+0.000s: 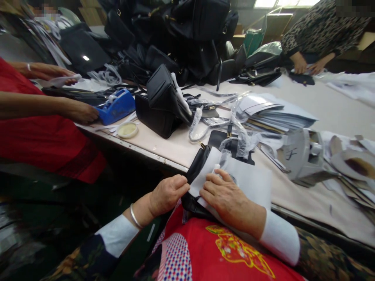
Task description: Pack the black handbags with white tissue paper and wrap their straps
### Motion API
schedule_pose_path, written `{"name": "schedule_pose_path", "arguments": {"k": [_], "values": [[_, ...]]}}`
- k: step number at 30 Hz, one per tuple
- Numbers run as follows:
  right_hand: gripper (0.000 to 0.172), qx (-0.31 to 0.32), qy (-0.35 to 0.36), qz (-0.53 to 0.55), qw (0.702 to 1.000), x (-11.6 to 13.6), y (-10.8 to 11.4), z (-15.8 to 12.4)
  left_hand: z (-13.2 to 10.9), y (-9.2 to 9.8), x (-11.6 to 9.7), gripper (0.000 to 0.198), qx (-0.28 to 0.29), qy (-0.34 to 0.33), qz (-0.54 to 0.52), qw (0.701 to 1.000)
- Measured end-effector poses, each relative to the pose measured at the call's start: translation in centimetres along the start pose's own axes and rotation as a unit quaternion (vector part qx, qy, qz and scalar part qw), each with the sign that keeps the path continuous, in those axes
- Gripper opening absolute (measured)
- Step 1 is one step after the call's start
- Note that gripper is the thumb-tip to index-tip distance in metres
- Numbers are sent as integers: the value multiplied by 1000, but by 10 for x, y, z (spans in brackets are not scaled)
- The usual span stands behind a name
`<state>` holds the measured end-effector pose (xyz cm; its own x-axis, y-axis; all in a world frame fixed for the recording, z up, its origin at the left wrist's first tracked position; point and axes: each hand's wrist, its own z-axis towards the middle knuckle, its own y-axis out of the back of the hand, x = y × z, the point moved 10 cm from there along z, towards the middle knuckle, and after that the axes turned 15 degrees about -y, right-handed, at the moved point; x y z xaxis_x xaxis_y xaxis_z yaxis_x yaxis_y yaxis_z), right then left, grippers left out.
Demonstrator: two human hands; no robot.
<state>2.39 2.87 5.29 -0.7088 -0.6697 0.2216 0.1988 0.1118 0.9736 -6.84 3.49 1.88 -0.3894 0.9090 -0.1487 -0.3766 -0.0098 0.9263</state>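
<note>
A black handbag [198, 165] rests at the table's front edge against my body, with a white paper sheet [254, 176] lying over and partly inside it. My left hand [171, 192] is closed on the bag's left edge, thumb and fingers pinched together. On top of the paper, my right hand [230, 197] has its fingers bent and pressed around the sheet at the bag's opening. Clear plastic wrap covers the bag's strap [241, 137], just beyond my right hand. What lies beneath my right palm is hidden.
Ahead stand a black bag [164, 99] and a pile of black bags [199, 31]. A blue tape dispenser [117, 106] is by a co-worker's hand at left. To the right are stacked sheets [272, 111] and a grey tape dispenser [307, 156]. Another person works at far right.
</note>
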Motion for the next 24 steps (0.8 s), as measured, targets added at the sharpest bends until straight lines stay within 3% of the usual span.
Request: {"name": "schedule_pose_path", "arguments": {"k": [4, 7, 11, 12, 14, 17, 18, 20, 22, 24], "values": [[20, -11, 14, 20, 1000, -1, 9, -6, 2, 9, 9, 19, 14, 45, -131, 990], [32, -88, -21, 53, 994, -21, 36, -21, 19, 29, 16, 8, -4, 60, -238, 969], [35, -244, -183, 84, 949, -86, 66, -64, 56, 50, 33, 18, -112, 55, -176, 976], [35, -274, -231, 93, 929, -104, 68, -80, 66, 45, 33, 24, -118, 41, -147, 981], [36, -309, -341, 125, 879, -140, 59, -115, 85, 21, 29, 36, -75, 13, -97, 992], [49, -275, -511, 241, 778, -181, 19, -168, 101, -20, 30, 45, 52, 23, -46, 997], [53, -243, -550, 299, 741, -186, 2, -181, 105, -24, 32, 43, 75, 33, -32, 996], [56, -169, -569, 418, 688, -181, -27, -189, 117, -13, 33, 36, 66, 45, -1, 997], [48, -128, -535, 482, 682, -168, -32, -181, 137, 8, 21, 32, 16, 16, 5, 1000], [38, -140, -485, 469, 725, -157, -14, -168, 164, 20, -3, 37, -9, -53, -30, 998]]}}
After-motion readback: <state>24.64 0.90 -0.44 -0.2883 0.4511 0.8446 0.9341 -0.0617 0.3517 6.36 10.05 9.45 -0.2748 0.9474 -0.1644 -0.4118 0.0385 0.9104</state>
